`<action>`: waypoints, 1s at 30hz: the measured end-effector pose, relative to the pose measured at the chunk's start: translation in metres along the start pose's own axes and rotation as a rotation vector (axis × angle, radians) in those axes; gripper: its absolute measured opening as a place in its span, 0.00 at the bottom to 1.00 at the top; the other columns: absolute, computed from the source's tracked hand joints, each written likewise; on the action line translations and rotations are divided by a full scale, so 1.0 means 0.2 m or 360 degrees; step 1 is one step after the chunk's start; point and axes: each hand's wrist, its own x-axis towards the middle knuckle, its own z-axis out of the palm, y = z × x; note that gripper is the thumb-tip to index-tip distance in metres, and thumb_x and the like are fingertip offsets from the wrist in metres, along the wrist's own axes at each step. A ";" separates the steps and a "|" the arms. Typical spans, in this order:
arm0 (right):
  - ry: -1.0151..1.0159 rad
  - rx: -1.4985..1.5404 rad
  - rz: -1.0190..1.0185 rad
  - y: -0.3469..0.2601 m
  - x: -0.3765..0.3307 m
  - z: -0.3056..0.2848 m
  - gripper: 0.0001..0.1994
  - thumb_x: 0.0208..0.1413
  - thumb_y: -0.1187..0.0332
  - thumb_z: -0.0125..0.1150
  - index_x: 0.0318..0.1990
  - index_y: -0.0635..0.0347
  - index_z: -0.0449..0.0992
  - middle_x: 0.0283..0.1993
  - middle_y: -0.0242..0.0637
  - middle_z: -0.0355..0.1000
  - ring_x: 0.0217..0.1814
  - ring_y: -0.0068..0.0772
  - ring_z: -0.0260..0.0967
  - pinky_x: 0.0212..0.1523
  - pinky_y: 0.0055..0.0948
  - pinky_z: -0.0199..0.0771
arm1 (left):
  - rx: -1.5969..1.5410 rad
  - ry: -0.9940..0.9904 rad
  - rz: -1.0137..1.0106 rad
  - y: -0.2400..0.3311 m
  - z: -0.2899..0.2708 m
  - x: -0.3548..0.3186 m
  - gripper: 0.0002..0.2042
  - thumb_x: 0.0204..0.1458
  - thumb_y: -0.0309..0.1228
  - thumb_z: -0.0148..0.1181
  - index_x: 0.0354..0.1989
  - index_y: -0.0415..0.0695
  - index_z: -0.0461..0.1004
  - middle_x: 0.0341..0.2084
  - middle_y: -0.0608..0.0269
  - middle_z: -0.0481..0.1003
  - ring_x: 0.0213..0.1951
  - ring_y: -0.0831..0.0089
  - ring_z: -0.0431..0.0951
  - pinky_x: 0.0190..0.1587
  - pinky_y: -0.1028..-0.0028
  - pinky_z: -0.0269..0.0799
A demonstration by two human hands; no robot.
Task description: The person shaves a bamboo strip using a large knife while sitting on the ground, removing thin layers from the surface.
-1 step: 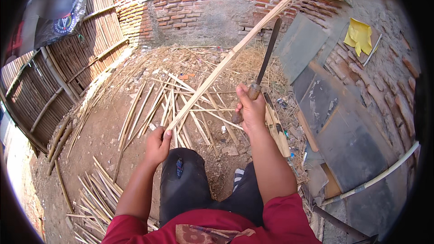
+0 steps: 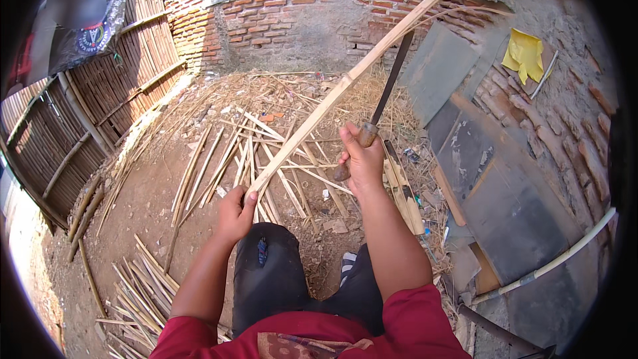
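Gripping a split-bamboo strip (image 2: 345,83) near-end in the left hand (image 2: 236,216), closest to it; clutching a long, wooden-handled knife (image 2: 392,80) in the right hand (image 2: 363,159); slanting the strip lengthwise forward-right, across the knife's far end, can't tell if touching!

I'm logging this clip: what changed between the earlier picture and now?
The right hand and its knife moved slightly left, the far end of the wooden strip slightly right, so the knife's tip now looks closer to the strip; contact is unclear. Nothing was grasped or released: the left hand still grips the strip's near end.
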 end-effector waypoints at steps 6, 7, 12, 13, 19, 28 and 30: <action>0.0015 0.0261 -0.0254 -0.16 0.25 -0.01 0.17 0.56 0.72 0.73 0.42 0.57 0.66 0.53 0.47 0.77 0.24 0.18 0.67 0.22 0.22 0.72 | -0.0439 -0.0042 -0.0025 0.19 0.57 0.31 0.25 0.63 0.51 0.59 0.32 0.36 0.73 0.20 0.53 0.71 0.24 0.64 0.71 0.30 0.63 0.67; 0.0007 0.0270 -0.0310 -0.18 0.27 -0.05 0.17 0.56 0.72 0.73 0.42 0.56 0.66 0.52 0.47 0.77 0.24 0.18 0.67 0.22 0.22 0.72 | -0.0432 -0.0112 -0.0081 0.26 0.60 0.32 0.25 0.63 0.52 0.59 0.33 0.36 0.73 0.21 0.51 0.71 0.25 0.62 0.72 0.30 0.61 0.68; 0.0213 -0.0193 -0.0449 -0.29 0.35 -0.12 0.19 0.53 0.72 0.75 0.47 0.62 0.70 0.42 0.37 0.76 0.22 0.18 0.67 0.21 0.21 0.69 | -0.0451 0.0113 -0.0061 0.35 0.89 0.34 0.24 0.62 0.50 0.60 0.34 0.35 0.74 0.24 0.47 0.74 0.28 0.53 0.75 0.34 0.59 0.70; 0.0207 -0.0212 -0.0448 -0.30 0.36 -0.13 0.19 0.53 0.72 0.75 0.46 0.62 0.70 0.40 0.36 0.75 0.22 0.19 0.67 0.21 0.21 0.69 | -0.0473 0.0105 -0.0045 0.38 0.93 0.34 0.24 0.62 0.50 0.60 0.34 0.35 0.74 0.25 0.46 0.74 0.29 0.52 0.75 0.34 0.58 0.70; 0.0243 -0.0262 -0.0466 -0.30 0.37 -0.10 0.16 0.53 0.74 0.74 0.40 0.59 0.68 0.37 0.34 0.74 0.21 0.19 0.66 0.20 0.23 0.69 | -0.0619 0.0001 -0.0022 0.46 1.04 0.31 0.21 0.62 0.48 0.61 0.34 0.37 0.74 0.25 0.47 0.72 0.30 0.51 0.74 0.35 0.58 0.70; -0.0045 -0.0518 -0.0220 -0.28 0.32 -0.22 0.13 0.53 0.77 0.70 0.39 0.60 0.70 0.31 0.32 0.72 0.21 0.18 0.66 0.20 0.23 0.68 | -0.0120 0.0222 0.0554 0.41 0.46 0.56 0.26 0.55 0.43 0.69 0.54 0.39 0.69 0.51 0.47 0.69 0.56 0.52 0.71 0.59 0.58 0.67; -0.0129 -0.0592 -0.0151 -0.25 0.30 -0.24 0.13 0.53 0.77 0.71 0.40 0.60 0.70 0.31 0.31 0.72 0.20 0.18 0.66 0.21 0.24 0.68 | 0.0115 0.0494 0.0711 0.50 0.08 0.74 0.25 0.55 0.38 0.69 0.55 0.39 0.68 0.55 0.48 0.68 0.60 0.52 0.69 0.63 0.57 0.64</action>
